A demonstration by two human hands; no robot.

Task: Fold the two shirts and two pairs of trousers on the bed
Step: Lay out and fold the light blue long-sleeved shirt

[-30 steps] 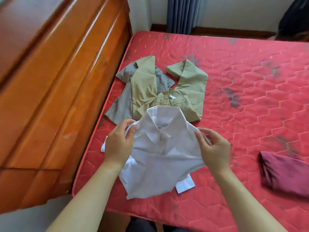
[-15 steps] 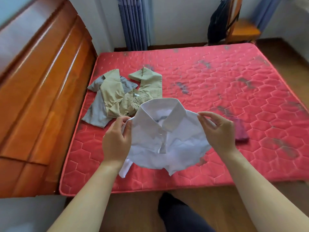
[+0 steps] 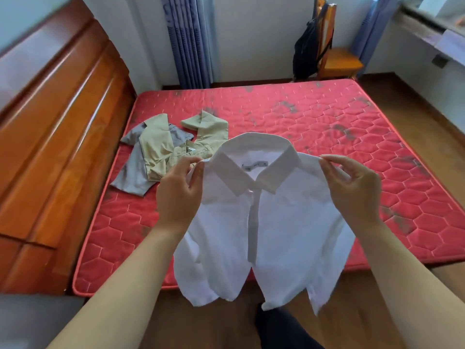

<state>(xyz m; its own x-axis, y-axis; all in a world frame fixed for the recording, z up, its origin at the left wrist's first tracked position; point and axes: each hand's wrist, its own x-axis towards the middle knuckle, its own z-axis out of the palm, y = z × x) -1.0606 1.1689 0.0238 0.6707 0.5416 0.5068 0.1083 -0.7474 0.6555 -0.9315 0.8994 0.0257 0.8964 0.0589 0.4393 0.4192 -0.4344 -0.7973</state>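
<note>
White shirt (image 3: 276, 222) hangs collar-up, long axis vertical, off the near edge of the red mattress (image 3: 302, 117). Left hand (image 3: 176, 195) and right hand (image 3: 352, 190) each pinch a shoulder, level; the mattress lies straight beyond it.

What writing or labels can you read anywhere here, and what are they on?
No text here can be read.
White shirt: a neck label inside the collar bears small dark marks, too small and blurred to read.
Khaki trousers: a small pale tag at the waistband, unreadable.
</note>
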